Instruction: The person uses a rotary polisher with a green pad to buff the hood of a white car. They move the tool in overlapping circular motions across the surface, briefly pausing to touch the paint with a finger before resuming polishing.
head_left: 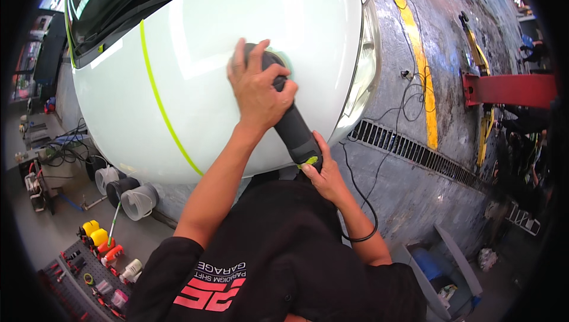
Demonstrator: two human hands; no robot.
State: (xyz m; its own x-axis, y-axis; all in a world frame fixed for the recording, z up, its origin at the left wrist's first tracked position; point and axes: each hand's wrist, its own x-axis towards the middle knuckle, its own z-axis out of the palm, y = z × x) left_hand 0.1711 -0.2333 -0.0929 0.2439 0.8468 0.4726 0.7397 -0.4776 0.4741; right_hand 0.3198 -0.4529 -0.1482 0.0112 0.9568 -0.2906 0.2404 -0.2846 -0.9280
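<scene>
A black car polisher (291, 129) rests with its round pad on the white hood (213, 103) of a car. My left hand (256, 88) is wrapped over the polisher's head, its fingers curled around the front. My right hand (323, 171) grips the rear end of the body, beside a lime-green part. From that end a black cord (368, 215) loops down past my right forearm. Most of the pad is hidden under the tool and my left hand; a pale green edge shows. A strip of yellow-green tape (159, 101) runs along the hood to the left.
The headlight (363, 61) bounds the hood on the right. Beyond it lie a floor drain grate (409, 147), loose cables (409, 94) and a red lift arm (512, 90). Buckets (139, 202) and a tool cart (77, 283) with bottles stand at left; a grey bin (441, 271) sits lower right.
</scene>
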